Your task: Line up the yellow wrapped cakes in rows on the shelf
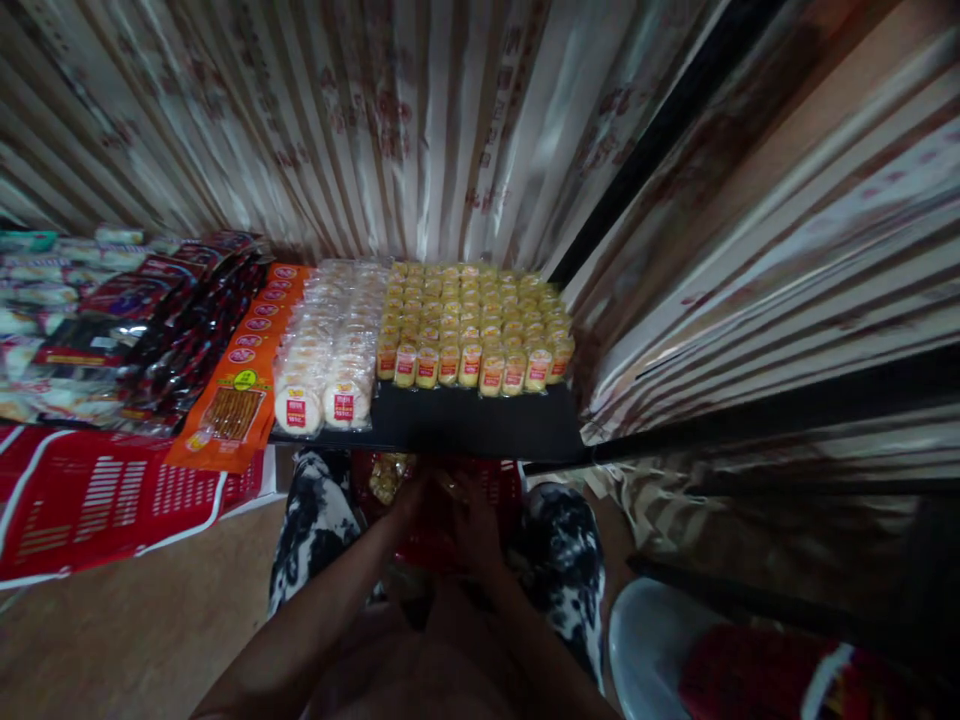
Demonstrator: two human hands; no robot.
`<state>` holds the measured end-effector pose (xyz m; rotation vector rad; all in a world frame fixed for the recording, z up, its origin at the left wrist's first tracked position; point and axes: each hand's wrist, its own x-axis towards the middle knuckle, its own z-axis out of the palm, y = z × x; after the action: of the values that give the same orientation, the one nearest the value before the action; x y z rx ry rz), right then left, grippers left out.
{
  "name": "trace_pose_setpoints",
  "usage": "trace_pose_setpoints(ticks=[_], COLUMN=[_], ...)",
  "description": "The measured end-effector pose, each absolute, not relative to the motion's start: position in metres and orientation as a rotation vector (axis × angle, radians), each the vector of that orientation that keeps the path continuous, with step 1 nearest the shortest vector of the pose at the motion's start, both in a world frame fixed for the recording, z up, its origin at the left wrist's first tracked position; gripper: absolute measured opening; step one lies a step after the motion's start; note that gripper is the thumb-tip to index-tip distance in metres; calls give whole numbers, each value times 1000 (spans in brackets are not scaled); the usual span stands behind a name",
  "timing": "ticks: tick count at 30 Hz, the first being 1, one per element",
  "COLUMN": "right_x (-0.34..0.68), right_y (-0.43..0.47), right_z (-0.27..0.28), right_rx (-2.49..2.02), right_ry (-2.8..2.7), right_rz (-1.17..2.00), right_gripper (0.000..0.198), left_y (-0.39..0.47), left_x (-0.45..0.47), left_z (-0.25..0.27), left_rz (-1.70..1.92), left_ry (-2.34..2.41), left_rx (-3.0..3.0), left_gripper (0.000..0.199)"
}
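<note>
Small, yellowish pieces in shiny wrapping are contained in a red, slotted plastic basket below the front edge of a flat black table. They lie just left of the left hand, the nearer one; their long axis is obscured. The right hand is held alongside. Whether the fingers are closed or gripping cannot be told in shadow.
</note>
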<state>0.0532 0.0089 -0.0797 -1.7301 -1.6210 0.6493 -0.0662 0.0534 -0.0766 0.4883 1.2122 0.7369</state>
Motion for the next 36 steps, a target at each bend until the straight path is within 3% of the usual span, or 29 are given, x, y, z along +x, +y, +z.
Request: trace_pose_setpoints(ticks=[16,29,36], right_x=[69,77,78], right_y=[-6,-14,-9], right_z=[-12,8,7], right_rx=[-1493,-1299,-1284], right_ry=[-1538,-1281,-1169], right_rz=[641,979,1099], right_gripper=[29,17,23], left_y=[22,20,19], left_x=[-82,-72,-73], left_z=[-10,25,14], left_rz=[850,1024,985], left_ry=[1125,1148,1160], left_rx=[489,788,895], left_gripper=[41,30,46])
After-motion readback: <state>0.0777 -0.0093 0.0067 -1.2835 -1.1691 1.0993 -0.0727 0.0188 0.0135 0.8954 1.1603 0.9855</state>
